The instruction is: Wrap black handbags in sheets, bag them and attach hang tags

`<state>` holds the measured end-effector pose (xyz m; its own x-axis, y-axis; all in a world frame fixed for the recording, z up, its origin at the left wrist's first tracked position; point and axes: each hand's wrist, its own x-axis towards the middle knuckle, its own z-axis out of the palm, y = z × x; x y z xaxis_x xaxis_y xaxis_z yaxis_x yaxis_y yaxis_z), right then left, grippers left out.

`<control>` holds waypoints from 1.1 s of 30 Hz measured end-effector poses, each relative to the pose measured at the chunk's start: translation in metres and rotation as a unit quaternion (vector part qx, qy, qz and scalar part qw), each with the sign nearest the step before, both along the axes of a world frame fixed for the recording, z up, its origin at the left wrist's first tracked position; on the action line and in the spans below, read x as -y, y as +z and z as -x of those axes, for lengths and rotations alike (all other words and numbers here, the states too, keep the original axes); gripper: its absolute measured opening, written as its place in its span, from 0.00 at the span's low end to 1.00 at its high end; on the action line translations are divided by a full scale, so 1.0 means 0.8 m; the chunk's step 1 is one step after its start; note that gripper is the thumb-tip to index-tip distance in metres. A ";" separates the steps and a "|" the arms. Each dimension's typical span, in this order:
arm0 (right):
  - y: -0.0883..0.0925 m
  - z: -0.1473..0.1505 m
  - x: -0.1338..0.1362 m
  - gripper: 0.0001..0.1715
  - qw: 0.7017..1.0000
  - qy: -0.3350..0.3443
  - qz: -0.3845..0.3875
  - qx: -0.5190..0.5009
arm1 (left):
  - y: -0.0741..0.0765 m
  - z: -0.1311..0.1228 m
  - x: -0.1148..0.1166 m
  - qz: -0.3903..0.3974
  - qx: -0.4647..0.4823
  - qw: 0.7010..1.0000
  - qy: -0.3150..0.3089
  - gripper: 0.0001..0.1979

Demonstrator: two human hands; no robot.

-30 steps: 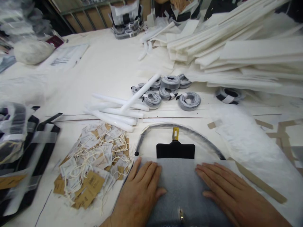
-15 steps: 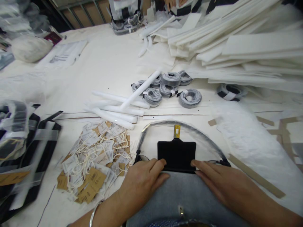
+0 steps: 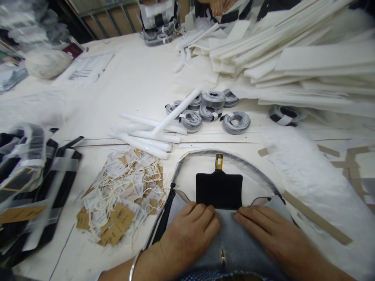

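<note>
A grey-blue bag [image 3: 225, 234] lies at the bottom middle, near my body. Its black flap [image 3: 219, 190] with a gold metal clasp [image 3: 218, 161] points away from me, and the wrapped handle [image 3: 249, 160] arches behind it. My left hand [image 3: 190, 234] rests on the bag's upper edge left of the flap, its fingers bent. On the right side my right hand [image 3: 269, 230] lies on the same edge, fingers extended and side by side over the fabric. A small metal fitting [image 3: 223, 255] shows on the bag between my wrists.
Paper tags with strings [image 3: 117, 195] are heaped left of the bag. White tubes [image 3: 146, 136] and rolled straps [image 3: 236, 122] lie beyond it. White foam sheets [image 3: 293, 58] fill the upper right. Black wrapped bags [image 3: 55, 191] lie far left.
Both hands have come back from the flap's lower corners onto the grey-blue fabric. More of the bag's upper corners now shows, and the view has shifted slightly.
</note>
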<state>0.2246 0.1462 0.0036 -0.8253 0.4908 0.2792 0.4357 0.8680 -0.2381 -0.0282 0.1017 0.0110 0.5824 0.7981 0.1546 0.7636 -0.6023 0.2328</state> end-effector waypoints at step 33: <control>0.065 0.065 -0.047 0.12 0.944 -0.106 0.285 -0.132 | 0.005 0.012 0.064 0.052 -0.008 0.999 -0.007 0.37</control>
<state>0.1728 0.1839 0.0558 -0.6302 0.7698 0.1017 0.4463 0.4664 -0.7637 -0.0382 0.0502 0.0151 0.5954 0.8010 0.0626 0.7593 -0.5865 0.2820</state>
